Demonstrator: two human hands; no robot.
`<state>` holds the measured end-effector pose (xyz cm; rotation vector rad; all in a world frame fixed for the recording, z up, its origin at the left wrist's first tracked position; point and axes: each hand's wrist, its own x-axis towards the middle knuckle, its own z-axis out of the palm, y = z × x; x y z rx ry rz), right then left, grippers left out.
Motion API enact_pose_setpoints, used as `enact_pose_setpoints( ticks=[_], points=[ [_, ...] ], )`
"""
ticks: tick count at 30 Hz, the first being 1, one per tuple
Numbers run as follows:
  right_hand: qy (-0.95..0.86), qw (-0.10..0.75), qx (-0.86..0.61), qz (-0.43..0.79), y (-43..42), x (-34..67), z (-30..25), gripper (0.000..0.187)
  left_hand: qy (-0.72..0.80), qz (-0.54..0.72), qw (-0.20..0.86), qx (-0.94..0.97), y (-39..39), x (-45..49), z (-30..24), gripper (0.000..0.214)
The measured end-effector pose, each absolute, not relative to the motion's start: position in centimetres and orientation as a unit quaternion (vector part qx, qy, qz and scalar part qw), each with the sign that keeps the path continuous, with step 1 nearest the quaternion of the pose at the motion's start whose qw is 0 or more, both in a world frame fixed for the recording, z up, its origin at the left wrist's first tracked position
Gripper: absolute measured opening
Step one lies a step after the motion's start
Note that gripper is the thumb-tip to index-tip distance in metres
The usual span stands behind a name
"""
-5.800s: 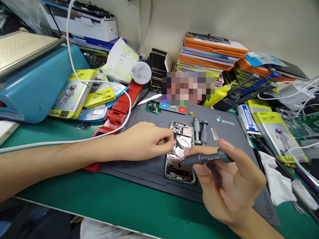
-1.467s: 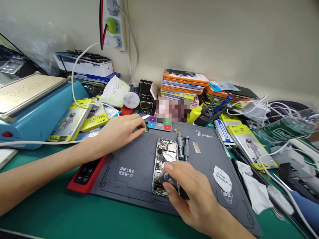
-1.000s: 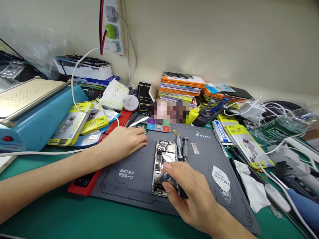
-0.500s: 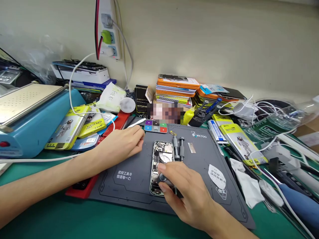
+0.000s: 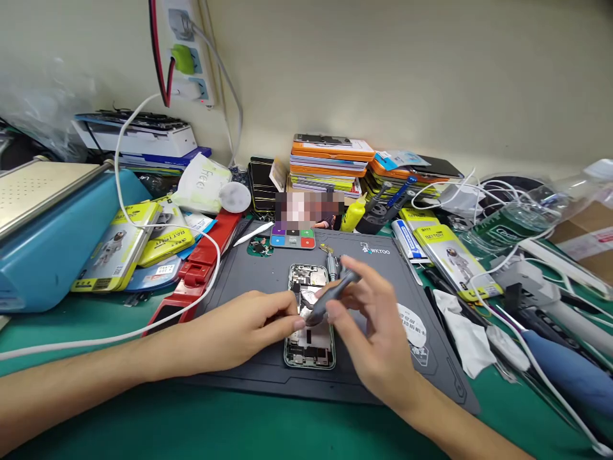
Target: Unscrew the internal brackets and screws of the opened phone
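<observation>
An opened phone (image 5: 309,342) lies face down on a dark grey work mat (image 5: 244,281), its insides exposed. My left hand (image 5: 239,329) rests on the mat at the phone's left edge, fingertips pinched together over its middle; what they pinch is too small to name. My right hand (image 5: 373,326) holds a grey screwdriver (image 5: 335,295) tilted, its tip down over the phone's centre beside the left fingertips. A spare grey driver (image 5: 330,263) lies just beyond the phone.
A small tray with coloured squares (image 5: 292,239) sits at the mat's far edge. A red holder (image 5: 205,259), yellow battery packs (image 5: 119,246), a blue machine (image 5: 48,236) and a white cable (image 5: 158,319) crowd the left. Stacked boxes (image 5: 330,163), tools and wires fill the back and right.
My left hand came back from the mat's far left corner to the phone. My right hand lifted and tilted the screwdriver, which stood upright under the palm before.
</observation>
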<state>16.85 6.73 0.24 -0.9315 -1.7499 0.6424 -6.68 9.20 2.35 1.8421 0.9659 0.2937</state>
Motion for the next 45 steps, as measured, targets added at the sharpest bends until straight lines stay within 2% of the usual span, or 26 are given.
enact_pose_setpoints(
  ticks=[4,7,17,27,45],
  points=[
    [-0.595,0.563,-0.407,0.406,7.6,16.8,0.8,0.048,0.396,0.168,0.633,0.644,9.8,-6.6,1.5,0.029],
    [-0.548,0.580,-0.404,0.448,8.1,16.8,0.9,0.051,0.407,0.191,0.672,0.589,10.1,-6.7,1.7,0.022],
    [-0.554,0.552,-0.383,0.491,7.8,16.8,0.7,0.041,0.413,0.237,0.668,0.572,10.2,-6.8,2.0,0.019],
    [-0.553,0.565,-0.336,0.511,7.7,16.7,0.6,0.041,0.411,0.268,0.675,0.550,10.1,-6.7,2.1,0.014],
    [-0.508,0.567,-0.366,0.536,7.5,16.4,1.2,0.038,0.389,0.276,0.713,0.513,10.6,-6.5,2.5,0.015]
  ],
)
